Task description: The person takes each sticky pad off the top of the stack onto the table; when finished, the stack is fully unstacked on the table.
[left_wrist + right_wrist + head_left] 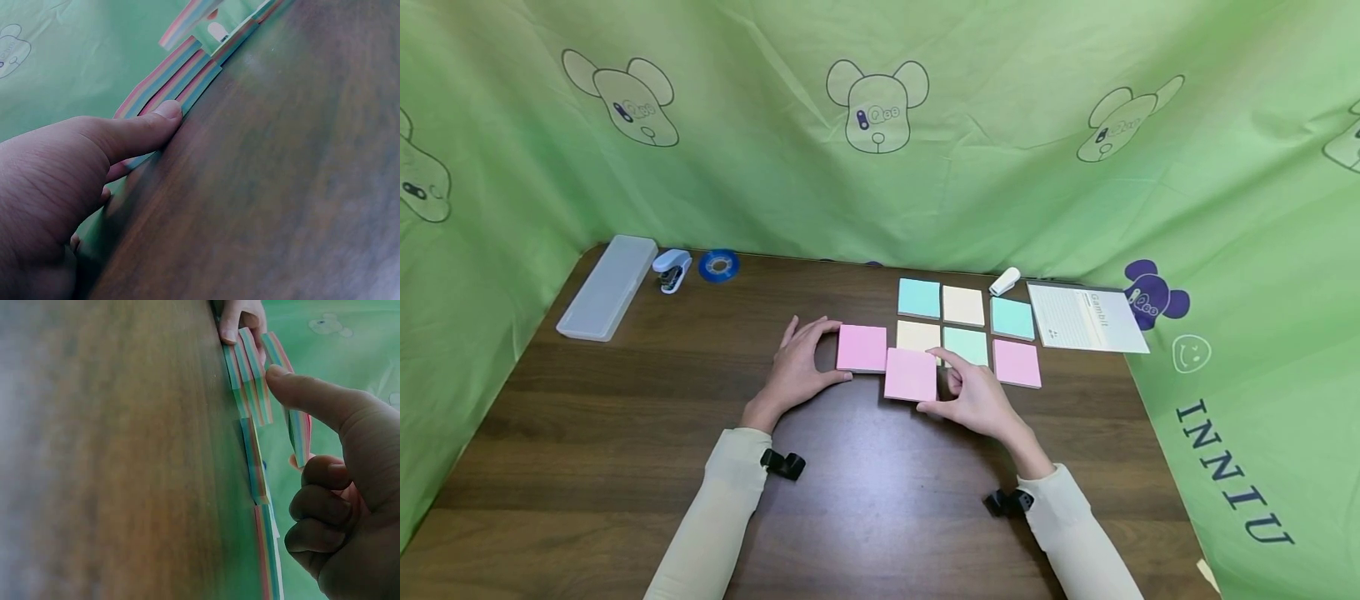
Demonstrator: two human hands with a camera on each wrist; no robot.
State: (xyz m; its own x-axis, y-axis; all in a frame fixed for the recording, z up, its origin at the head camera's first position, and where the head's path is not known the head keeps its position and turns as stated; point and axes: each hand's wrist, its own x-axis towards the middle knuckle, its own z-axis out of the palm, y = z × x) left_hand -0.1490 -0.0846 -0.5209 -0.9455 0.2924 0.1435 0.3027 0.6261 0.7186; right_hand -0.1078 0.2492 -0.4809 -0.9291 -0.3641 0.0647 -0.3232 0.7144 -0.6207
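Observation:
My left hand (797,365) grips the left side of a stack of sticky note pads (862,348), pink on top. In the left wrist view its thumb presses the striped front edges of the stack (195,74). My right hand (983,398) pinches one pink-topped sticky note pad (911,375) between thumb and index finger, the other fingers curled under. The right wrist view shows this pad (301,434) lifted off the table, slightly higher than the stack and apart from it. Behind it lie a yellow pad (916,335) and a mint pad (967,345), partly covered.
Further pads lie right of centre: blue (919,298), cream (963,306), teal (1012,318) and pink (1017,363). A white object (1004,282) and a booklet (1086,318) are beyond. At back left are a translucent case (608,287), a stapler (672,269) and blue tape (718,266).

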